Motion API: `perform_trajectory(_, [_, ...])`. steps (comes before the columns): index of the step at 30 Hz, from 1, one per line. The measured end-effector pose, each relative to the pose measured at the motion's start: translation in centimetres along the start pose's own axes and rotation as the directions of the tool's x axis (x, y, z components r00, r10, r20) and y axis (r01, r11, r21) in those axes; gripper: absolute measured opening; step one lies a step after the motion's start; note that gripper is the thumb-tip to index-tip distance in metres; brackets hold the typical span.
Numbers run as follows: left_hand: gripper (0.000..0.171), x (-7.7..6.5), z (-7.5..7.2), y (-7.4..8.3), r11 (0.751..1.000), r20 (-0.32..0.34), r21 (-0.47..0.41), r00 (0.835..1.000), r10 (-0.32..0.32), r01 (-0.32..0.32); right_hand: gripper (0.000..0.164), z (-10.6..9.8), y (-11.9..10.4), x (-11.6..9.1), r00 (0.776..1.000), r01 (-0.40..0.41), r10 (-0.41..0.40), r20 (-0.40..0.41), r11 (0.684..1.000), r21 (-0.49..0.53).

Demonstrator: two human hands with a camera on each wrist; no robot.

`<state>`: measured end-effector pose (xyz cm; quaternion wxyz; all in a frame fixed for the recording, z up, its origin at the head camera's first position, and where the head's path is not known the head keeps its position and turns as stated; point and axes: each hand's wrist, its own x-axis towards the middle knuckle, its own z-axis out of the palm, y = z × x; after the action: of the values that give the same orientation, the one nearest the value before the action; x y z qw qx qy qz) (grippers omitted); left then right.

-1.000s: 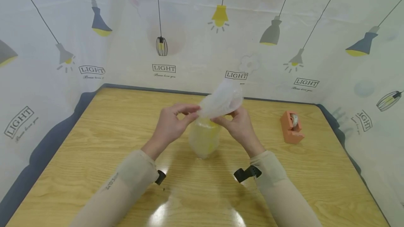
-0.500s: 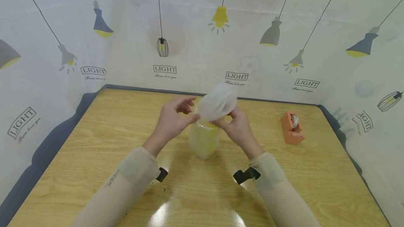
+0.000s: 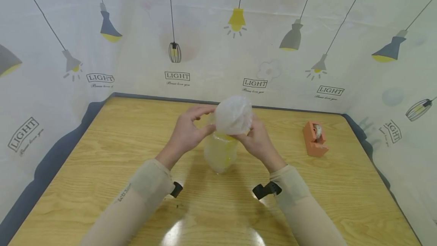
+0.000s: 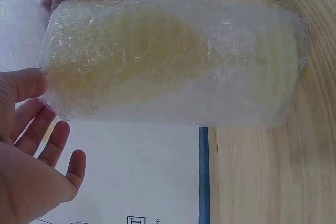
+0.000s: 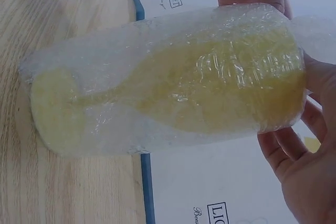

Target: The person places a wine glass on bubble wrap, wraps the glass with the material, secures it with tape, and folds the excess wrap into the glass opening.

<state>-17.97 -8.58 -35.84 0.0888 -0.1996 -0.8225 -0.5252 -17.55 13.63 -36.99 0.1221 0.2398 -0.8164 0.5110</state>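
Observation:
A yellow stemmed glass (image 5: 210,87), like a wine glass, stands upright on the table inside a sleeve of bubble wrap (image 4: 226,98). Its bowl, stem and round foot show through the plastic. Above the rim, a loose end of wrap (image 3: 233,115) bulges up and hides part of the fingers in the head view. My left hand (image 3: 188,130) holds the wrap at the rim's left side, thumb in front and other fingers spread. On the opposite side my right hand (image 3: 257,136) grips the wrap between thumb and fingers, close under the loose end.
An orange tape dispenser (image 3: 315,139) with a roll of clear tape stands at the right of the wooden table (image 3: 102,185). A printed lamp-pattern sheet (image 3: 205,29) rises behind the table and on both sides. Each wrist wears a black strap.
The loose end of wrap has swung leftward and lower, and looks more rounded. My left fingers have spread and shifted at the rim. The wrapped glass stays in place.

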Motion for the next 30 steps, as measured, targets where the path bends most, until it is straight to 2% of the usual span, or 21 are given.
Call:
perform_trajectory(5, [0.037, -0.01, 0.03, -0.22, 1.0, -0.009, 0.007, 1.0, 0.028, -0.028, 0.045, 0.08, 0.14, 0.05, 1.0, 0.015, -0.015, 0.0, 1.0, -0.019])
perform_trajectory(10, [0.033, 0.23, 0.01, -0.45, 0.994, 0.011, 0.071, 0.997, 0.082, -0.082, 0.045, 0.1, 0.36, 0.18, 0.997, 0.079, -0.08, -0.016, 0.995, -0.06])
perform_trajectory(18, [0.03, 0.51, -0.34, -0.35, 0.977, 0.066, 0.189, 0.994, 0.091, -0.102, 0.041, 0.02, 0.22, 0.32, 0.993, 0.119, -0.12, -0.013, 0.99, -0.071])
perform_trajectory(26, [0.028, 0.52, -0.15, -0.28, 0.968, 0.073, 0.23, 0.994, 0.084, -0.099, 0.038, 0.05, -0.18, 0.38, 0.997, 0.083, -0.083, 0.003, 0.988, -0.129])
perform_trajectory(30, [0.026, 0.37, -0.08, -0.19, 0.967, 0.051, 0.219, 0.991, 0.123, -0.131, 0.036, 0.05, -0.43, 0.49, 0.998, 0.067, -0.065, 0.017, 0.981, -0.18])
